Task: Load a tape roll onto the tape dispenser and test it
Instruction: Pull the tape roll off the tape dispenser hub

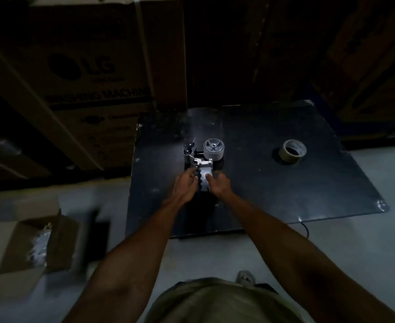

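Observation:
A grey hand-held tape dispenser (206,157) lies on a dark board (285,187) on the floor, its bare round hub (213,149) pointing away from me. My left hand (186,185) grips the left side of its ribbed handle. My right hand (217,185) holds the handle's right side, thumb resting on top. A tape roll (293,150) lies flat on the board, well to the right of the dispenser and apart from both hands.
Large cardboard appliance boxes (87,73) stand behind and to the left of the board. An opened carton (28,243) with plastic inside sits on the grey floor at lower left. A thin cable (304,229) runs off the board's near right edge.

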{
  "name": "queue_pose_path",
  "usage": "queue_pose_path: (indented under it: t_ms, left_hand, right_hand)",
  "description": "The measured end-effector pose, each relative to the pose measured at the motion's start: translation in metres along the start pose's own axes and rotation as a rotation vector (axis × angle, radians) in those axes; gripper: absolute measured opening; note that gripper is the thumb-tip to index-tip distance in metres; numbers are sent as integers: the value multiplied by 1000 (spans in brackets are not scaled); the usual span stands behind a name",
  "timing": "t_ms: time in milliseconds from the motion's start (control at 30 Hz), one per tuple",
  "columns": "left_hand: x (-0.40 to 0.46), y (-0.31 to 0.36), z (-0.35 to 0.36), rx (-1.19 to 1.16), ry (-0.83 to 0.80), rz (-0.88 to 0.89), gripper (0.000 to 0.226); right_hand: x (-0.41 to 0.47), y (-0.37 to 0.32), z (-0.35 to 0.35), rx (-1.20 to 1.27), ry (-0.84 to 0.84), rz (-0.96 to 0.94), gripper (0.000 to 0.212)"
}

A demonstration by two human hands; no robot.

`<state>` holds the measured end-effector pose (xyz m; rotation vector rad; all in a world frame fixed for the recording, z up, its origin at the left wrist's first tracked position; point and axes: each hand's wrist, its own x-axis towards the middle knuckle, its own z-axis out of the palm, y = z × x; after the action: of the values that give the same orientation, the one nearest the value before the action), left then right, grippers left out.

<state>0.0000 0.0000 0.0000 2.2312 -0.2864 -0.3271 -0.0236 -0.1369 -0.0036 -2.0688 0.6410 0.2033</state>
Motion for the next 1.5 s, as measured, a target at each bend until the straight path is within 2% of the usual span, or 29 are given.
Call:
queue_pose_path:
  t_ms: [167,600,700,833,1067,1167,1267,1333,1400,1500]
  left_hand:
    - [5,2,2,-28,-55,-46,40]
    - [19,-2,20,-241,43,-124,18]
    - [19,-1,30,-344,16,-168,28]
    - [18,-4,47,-386,42,-224,29]
    - [21,7,64,-371,67,-219,24]
    - [23,14,70,-338,62,-199,13]
    - [27,17,74,-268,96,-250,13]
    - [31,20,74,-203,137,-274,21]
    - [35,26,73,-187,215,-228,25]
    - [43,43,72,-138,349,-105,22]
  right_hand:
    - [0,-3,5,58,50,44,40]
    - [-13,18,19,176,90,159,39]
    - [-14,30,13,186,88,176,39]
    - [-13,45,0,176,90,189,37]
    - [-3,63,-25,152,16,167,37]
    - [1,76,-38,128,-1,141,37]
    - [6,90,-48,170,-73,164,34]
    - [11,95,-54,229,-147,208,24]
    - [18,98,-63,254,-209,216,15]
    - [32,98,-80,332,-291,213,21]
